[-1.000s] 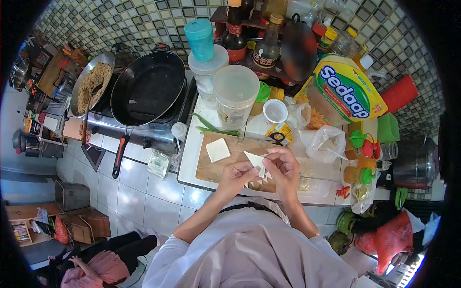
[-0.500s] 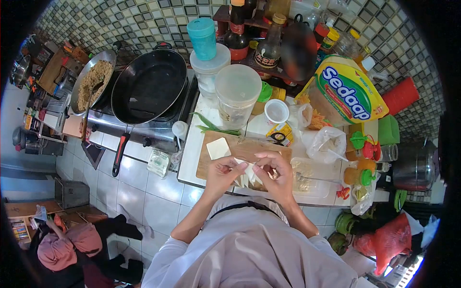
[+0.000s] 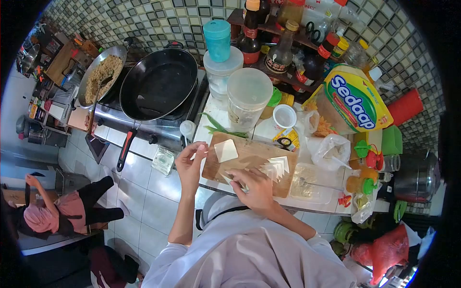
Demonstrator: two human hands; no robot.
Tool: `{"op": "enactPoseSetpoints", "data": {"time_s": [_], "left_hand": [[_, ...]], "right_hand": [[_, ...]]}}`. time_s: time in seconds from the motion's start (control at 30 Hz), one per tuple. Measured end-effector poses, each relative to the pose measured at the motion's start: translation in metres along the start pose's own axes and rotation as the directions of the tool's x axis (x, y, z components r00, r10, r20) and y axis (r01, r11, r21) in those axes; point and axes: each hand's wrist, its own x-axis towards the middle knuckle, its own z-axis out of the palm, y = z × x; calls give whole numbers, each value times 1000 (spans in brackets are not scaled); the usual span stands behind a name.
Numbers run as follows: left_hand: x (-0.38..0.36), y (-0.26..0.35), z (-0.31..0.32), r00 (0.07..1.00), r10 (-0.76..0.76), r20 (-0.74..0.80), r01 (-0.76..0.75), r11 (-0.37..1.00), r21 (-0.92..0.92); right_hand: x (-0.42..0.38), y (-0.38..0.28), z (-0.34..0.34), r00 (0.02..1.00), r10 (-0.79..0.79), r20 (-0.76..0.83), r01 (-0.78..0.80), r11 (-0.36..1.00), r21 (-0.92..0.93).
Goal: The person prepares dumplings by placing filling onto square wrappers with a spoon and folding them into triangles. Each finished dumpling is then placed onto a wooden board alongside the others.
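A wooden cutting board (image 3: 249, 151) lies on the counter in front of me. On its left part is a stack of square white wrapper sheets (image 3: 225, 151). Several triangular folded wrappers (image 3: 279, 167) overlap in a fan at the right. My right hand (image 3: 254, 188) is low over the board's front edge, its thumb and fingers closed on a small white wrapper piece (image 3: 227, 179), mostly hidden. My left hand (image 3: 189, 165) is raised at the board's left edge, fingers apart and bent, with nothing visible in it.
A clear plastic tray (image 3: 309, 185) with a spoon stands right of the board. Behind are plastic jars (image 3: 248, 98), green onions (image 3: 216, 126) and a Sedaap pack (image 3: 353, 101). A black frying pan (image 3: 158, 86) sits on the stove. Another person (image 3: 57, 211) is at the lower left.
My hands, earlier together over the board with a wrapper between them, have parted. The left has moved left; the right is lower. The folded wrappers now show, and the other person has shifted.
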Motion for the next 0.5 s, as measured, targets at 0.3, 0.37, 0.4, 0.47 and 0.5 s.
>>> {"op": "enactPoseSetpoints", "data": {"time_s": [0.3, 0.37, 0.4, 0.47, 0.5], "left_hand": [[0, -10, -2, 998, 57, 40, -64, 975, 214], [1, -5, 3, 993, 103, 50, -113, 952, 286], [1, -3, 5, 987, 149, 62, -161, 921, 355], [2, -2, 6, 983, 167, 76, -183, 912, 366], [2, -2, 7, 978, 188, 89, -207, 903, 376]], "right_hand": [[4, 15, 0, 1000, -12, -16, 8, 970, -244], [4, 14, 0, 1000, -22, -19, 16, 963, -271], [3, 14, 1, 999, -30, -13, 26, 963, -267], [1, 13, 1, 999, -37, -8, 33, 964, -264], [1, 11, 0, 999, -35, 0, 33, 964, -263]]}}
